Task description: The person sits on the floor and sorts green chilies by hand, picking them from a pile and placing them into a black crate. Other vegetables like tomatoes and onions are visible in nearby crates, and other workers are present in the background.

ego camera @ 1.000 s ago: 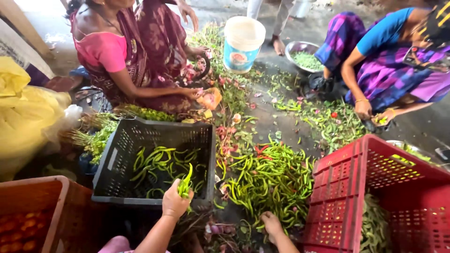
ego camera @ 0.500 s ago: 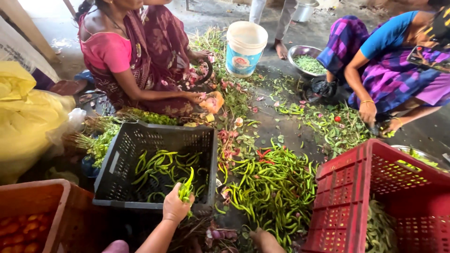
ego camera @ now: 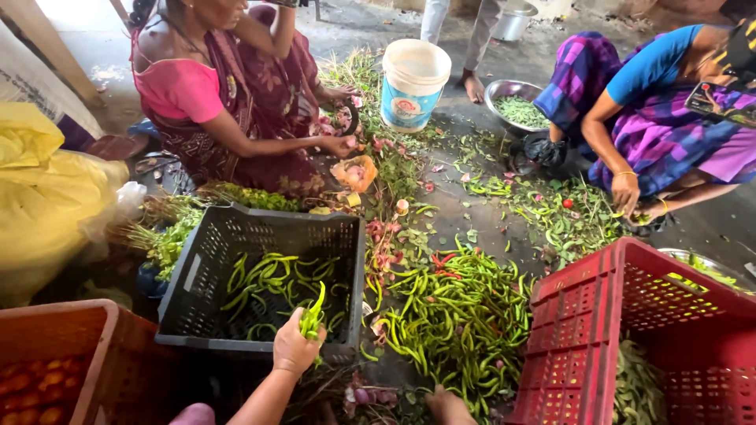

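My left hand point(ego camera: 295, 349) is closed around a small bunch of green chillies point(ego camera: 313, 316), held over the near rim of a black plastic crate point(ego camera: 197, 293) that has a thin layer of green chillies inside. My right hand point(ego camera: 449, 406) shows only partly at the bottom edge, resting low by the near end of a big heap of green chillies point(ego camera: 461, 319) on the ground. Whether it holds anything is hidden.
A red crate point(ego camera: 598, 346) stands at the right, an orange crate point(ego camera: 71, 362) at the left, a yellow sack point(ego camera: 39, 189) beyond it. Two seated people sort greens across the heap. A white bucket point(ego camera: 413, 83) and a metal bowl point(ego camera: 516, 102) stand farther back.
My left hand with its chillies has stayed over the black crate's near rim. My right hand has drawn back toward the bottom edge of the view.
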